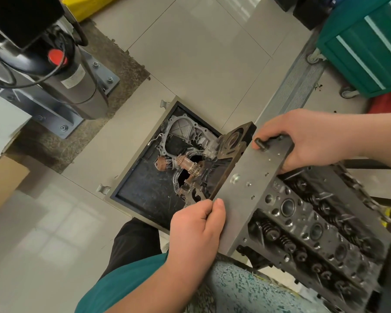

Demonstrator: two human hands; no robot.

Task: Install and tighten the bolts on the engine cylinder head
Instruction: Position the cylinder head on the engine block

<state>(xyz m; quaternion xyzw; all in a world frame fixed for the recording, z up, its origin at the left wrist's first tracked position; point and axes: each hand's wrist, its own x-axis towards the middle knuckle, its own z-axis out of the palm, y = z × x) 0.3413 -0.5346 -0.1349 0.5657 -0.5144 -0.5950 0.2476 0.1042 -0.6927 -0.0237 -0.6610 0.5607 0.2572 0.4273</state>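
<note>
Tray [131, 199] lying on the floor at left-centre, holding loose engine parts, among them a pale cover [181, 127] and a small filter [165, 163]. Left hand [194, 233] gripping the near corner of the head's [314, 224] grey end face, thumb on the face, fingers curling over its edge out of sight. Head sitting right of the tray and overhanging it, resting on a stand with a chipped blue-green edge [242, 288] at its near side. Right hand [303, 141] clamping the far corner of the same end face, fingers wrapping over the top edge just beside a dark bolt [261, 143] sticking out of that corner; cannot tell whether a fingertip is touching it. Head's long axis running from the end face away to the lower right, valve springs [280, 236] in rows along it, open top side facing up toward the camera. Judging it heavy, rigid cast metal, likely oily and so slippery; safest grips are the solid end corners and outer walls, never springs or thin lugs. Bolt looks stiff steel, best pinched at its exposed end.
</note>
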